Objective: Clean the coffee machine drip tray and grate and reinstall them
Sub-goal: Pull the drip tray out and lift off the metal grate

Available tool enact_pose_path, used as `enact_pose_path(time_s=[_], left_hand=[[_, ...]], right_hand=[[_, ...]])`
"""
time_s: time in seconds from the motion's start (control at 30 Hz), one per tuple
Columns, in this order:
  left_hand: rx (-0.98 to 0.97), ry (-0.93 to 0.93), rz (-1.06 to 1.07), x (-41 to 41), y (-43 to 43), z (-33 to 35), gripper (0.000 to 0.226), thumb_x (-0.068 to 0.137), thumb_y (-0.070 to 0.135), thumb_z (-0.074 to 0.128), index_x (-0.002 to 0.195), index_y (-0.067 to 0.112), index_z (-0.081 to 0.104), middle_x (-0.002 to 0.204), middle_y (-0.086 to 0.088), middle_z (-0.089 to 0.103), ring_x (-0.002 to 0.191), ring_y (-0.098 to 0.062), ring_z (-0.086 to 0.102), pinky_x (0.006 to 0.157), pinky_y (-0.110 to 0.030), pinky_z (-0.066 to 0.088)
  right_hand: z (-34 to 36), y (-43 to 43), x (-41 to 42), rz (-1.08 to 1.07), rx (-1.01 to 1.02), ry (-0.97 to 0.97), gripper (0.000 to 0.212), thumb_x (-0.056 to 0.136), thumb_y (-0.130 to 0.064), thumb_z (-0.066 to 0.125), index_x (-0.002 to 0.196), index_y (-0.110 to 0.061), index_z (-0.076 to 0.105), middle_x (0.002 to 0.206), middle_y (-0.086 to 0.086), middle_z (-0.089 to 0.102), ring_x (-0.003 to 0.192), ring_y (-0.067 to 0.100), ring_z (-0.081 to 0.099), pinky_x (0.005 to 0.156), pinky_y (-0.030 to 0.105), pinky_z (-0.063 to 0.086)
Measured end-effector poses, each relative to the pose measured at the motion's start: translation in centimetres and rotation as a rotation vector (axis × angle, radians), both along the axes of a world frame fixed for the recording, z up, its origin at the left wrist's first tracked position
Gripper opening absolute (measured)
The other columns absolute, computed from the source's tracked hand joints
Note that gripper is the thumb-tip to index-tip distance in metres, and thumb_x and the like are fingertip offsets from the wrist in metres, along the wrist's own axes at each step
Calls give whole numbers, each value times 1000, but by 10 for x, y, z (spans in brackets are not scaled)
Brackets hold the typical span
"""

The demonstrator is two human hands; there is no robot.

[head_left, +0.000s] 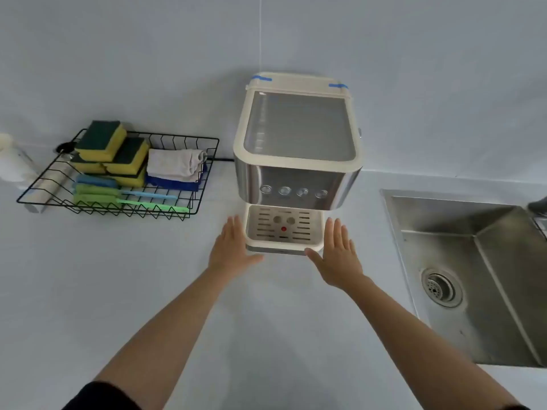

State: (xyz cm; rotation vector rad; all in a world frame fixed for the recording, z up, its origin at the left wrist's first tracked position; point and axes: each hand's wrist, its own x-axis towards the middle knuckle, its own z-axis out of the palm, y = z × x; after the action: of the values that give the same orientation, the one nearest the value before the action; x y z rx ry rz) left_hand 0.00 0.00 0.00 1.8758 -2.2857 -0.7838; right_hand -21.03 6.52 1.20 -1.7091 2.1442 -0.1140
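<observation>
The coffee machine (297, 143) stands on the pale worktop (266, 321) against the wall, and its drip tray (284, 248) sits seated in the base with the slotted grate (282, 227) lying flat on top, a small red float showing near the middle of the grate. Both hands reach forward with flat palms facing inward: the left hand (232, 248) is just beside the tray's left wall and the right hand (337, 255) just beside its right wall, each thumb tucked toward the tray's front corner. The fingers (233, 229) of both hands are straight and spread wide, holding nothing; whether the palms already touch the tray sides is too close to tell. Judging from this, the task is at its very start, the removal step: the tray and grate are in place and nothing has gone to the sink (473, 261) at the right. The next move calls for both hands to close on the 2 sides evenly and draw the tray straight out toward the person, keeping it level, since any liquid inside could slop over and the loose grate could slide off. The wire basket (204, 184) at the left holds sponges (102, 140), folded cloths (174, 165) and brushes (97, 190) ready for the washing to come.
</observation>
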Motion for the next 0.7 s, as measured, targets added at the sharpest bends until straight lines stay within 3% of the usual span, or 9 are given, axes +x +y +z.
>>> enact_pose_path(time_s=[0.23,0.33,0.43,0.53,0.6,0.7], left_hand=[[139,163,89,-13,-26,-9,125,59,35,80,146,10,-5,155,-11,14,139,-28,27,106,-46,38],[182,266,161,-16,-36,-14,123,44,31,82,142,22,9,146,-9,31,128,-28,42,96,-45,48],[209,304,179,-19,-42,-17,112,47,21,85,137,14,18,132,-10,41,119,-27,48,94,-40,49],[235,286,191,-21,-45,-15,89,51,17,85,124,7,34,119,-9,48,110,-24,51,87,-32,48],[255,267,180,-21,-46,-14,80,54,17,84,118,7,38,109,-5,51,100,-21,52,79,-29,46],[257,271,168,-21,-44,-12,68,55,17,84,106,10,40,94,3,50,89,-17,51,70,-25,45]], right_hand=[[-14,-30,-4,-128,86,-300,109,80,-33,67,143,0,-16,155,17,-11,143,30,-9,118,44,7],[-20,-43,-5,-183,95,-405,114,69,-27,77,142,4,-4,152,20,8,141,33,9,115,46,20],[-27,-51,-9,-249,116,-465,114,59,-27,84,137,5,8,145,18,26,134,34,28,106,49,36],[-32,-55,-13,-261,106,-500,92,58,-18,84,126,-2,24,130,13,43,119,29,46,94,40,48],[-34,-55,-14,-248,88,-525,77,60,-13,82,118,-6,32,123,11,49,109,25,51,82,31,49],[-31,-54,-13,-242,67,-560,72,61,-11,81,118,-8,36,119,9,55,97,21,54,75,29,48]])
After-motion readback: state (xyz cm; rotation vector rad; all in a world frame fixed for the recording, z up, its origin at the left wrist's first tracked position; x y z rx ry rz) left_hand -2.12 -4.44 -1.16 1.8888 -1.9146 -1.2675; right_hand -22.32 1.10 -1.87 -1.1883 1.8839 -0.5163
